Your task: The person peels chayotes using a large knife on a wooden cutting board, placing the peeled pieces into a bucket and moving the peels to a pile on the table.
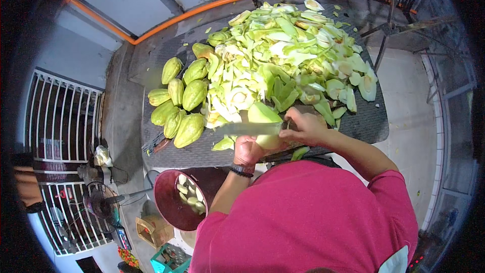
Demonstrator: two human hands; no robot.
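My left hand [247, 151], with a dark watch and a beaded band at the wrist, holds a pale green, partly peeled chayote [269, 142] near the table's front edge. My right hand [305, 126] grips the handle of a broad-bladed knife [248, 129]. Its blade, slightly blurred, lies across the chayote and points left. Just beyond the blade is a smooth green piece [261, 113]; whether it is still joined to the chayote I cannot tell. A large heap of peels and cut slices [280, 53] rises behind my hands. Several whole chayotes [194, 95] sit left of it.
The dark textured table [182, 158] carries everything. Another knife [162, 145] lies at its left front. Below stands a dark pink bucket [165, 197] with several peeled pieces [191, 193] inside. A fan [100, 206], a cardboard box [155, 231] and a teal crate [170, 259] are at lower left.
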